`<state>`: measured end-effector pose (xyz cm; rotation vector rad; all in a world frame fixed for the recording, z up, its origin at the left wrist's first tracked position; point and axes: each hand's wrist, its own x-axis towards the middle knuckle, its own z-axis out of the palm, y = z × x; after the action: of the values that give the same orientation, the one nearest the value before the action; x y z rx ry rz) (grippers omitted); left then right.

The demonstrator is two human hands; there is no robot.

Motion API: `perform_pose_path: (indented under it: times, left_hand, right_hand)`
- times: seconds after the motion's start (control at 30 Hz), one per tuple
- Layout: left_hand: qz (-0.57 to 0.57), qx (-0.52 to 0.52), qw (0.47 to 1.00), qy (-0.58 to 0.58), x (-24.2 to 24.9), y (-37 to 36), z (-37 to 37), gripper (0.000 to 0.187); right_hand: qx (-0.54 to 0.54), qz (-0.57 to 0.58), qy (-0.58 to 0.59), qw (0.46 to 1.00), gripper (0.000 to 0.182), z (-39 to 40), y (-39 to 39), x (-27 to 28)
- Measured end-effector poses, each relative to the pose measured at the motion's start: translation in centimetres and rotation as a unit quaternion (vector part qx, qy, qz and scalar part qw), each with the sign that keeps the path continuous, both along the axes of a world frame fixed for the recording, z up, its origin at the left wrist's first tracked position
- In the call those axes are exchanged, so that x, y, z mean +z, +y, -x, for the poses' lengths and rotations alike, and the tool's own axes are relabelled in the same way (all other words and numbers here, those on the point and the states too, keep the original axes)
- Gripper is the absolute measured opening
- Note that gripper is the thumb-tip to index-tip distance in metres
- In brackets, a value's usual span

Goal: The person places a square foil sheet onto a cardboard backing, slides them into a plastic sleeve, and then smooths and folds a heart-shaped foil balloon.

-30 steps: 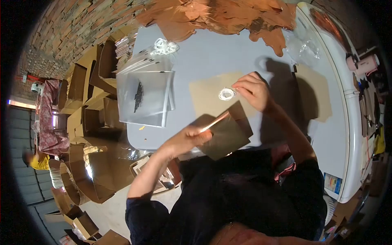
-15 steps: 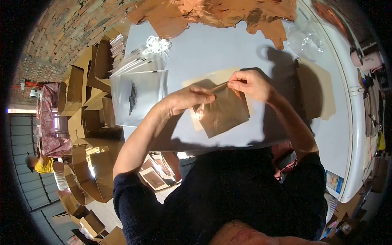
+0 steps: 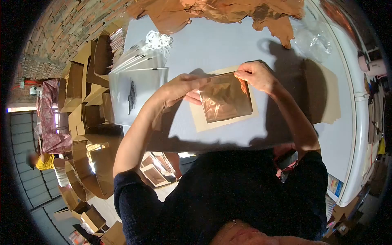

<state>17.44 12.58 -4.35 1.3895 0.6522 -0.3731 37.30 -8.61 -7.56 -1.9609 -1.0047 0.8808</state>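
Note:
A clear bag with copper-coloured film in it (image 3: 226, 100) lies over a beige card sheet (image 3: 200, 124) on the pale table. My left hand (image 3: 185, 87) holds the bag's left edge, the thumb on top and other fingers partly behind it. At the bag's upper right corner, my right hand (image 3: 255, 76) has thumb and fingers pinched together, with a strip of orange film hanging just below the fingertips. To the left rests a stack of clear plastic bags (image 3: 141, 94) with black print, and white string (image 3: 158, 41) is bunched above it.
Copper film (image 3: 220, 12) is heaped along the table's far edge. Beige cards (image 3: 326, 94) and crumpled clear plastic (image 3: 314, 41) lie at the right. Open cardboard boxes (image 3: 96, 114) crowd the left side. A person in yellow (image 3: 45, 161) is at the far left.
The bag has been turned and flattened into a straighter position over the card. My left hand has shifted left to its edge, and my right hand has moved slightly up and right.

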Motion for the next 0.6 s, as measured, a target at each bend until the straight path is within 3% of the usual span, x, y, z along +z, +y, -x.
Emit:
perform_pose_path:
  times: [0.13, 0.17, 0.23, 0.27, 0.37, 0.4, 0.43, 0.6]
  left_hand:
    - [-0.092, -0.062, 0.993, 0.04, 1.2, 0.3, 0.5, 0.036]
    - [-0.182, -0.084, 0.979, 0.027, 1.4, 0.2, 0.7, 0.035]
    - [-0.357, -0.123, 0.926, 0.001, 1.8, -0.4, 1.7, 0.034]
    - [-0.55, -0.099, 0.823, -0.1, 0.6, -1.2, 2.4, 0.028]
    - [-0.608, 0.0, 0.759, -0.231, 0.3, -4.4, 2.7, 0.022]
    - [-0.642, -0.025, 0.706, -0.299, 0.7, -5.7, 2.6, 0.029]
    - [-0.652, -0.039, 0.687, -0.318, -0.6, -6.2, 2.6, 0.034]
    - [-0.639, -0.075, 0.691, -0.328, -3.4, -9.9, 1.9, 0.061]
  right_hand:
    - [0.005, 0.003, -0.08, 0.997, 0.028, 0.4, 0.3, 0.3]
    - [0.007, 0.011, -0.099, 0.995, 0.028, 0.7, 0.4, 0.8]
    - [0.009, 0.031, -0.122, 0.992, 0.029, 0.9, 0.6, 0.9]
    - [0.01, 0.043, -0.126, 0.991, 0.029, 0.8, 0.8, 0.8]
    - [0.007, 0.064, -0.133, 0.989, 0.029, 0.9, 1.1, 0.9]
    - [0.005, 0.068, -0.135, 0.988, 0.029, 1.0, 1.2, 1.0]
    - [0.004, 0.058, -0.152, 0.987, 0.029, 1.0, 1.2, 0.9]
    - [0.01, 0.029, -0.176, 0.984, 0.031, 1.2, 1.3, 0.7]
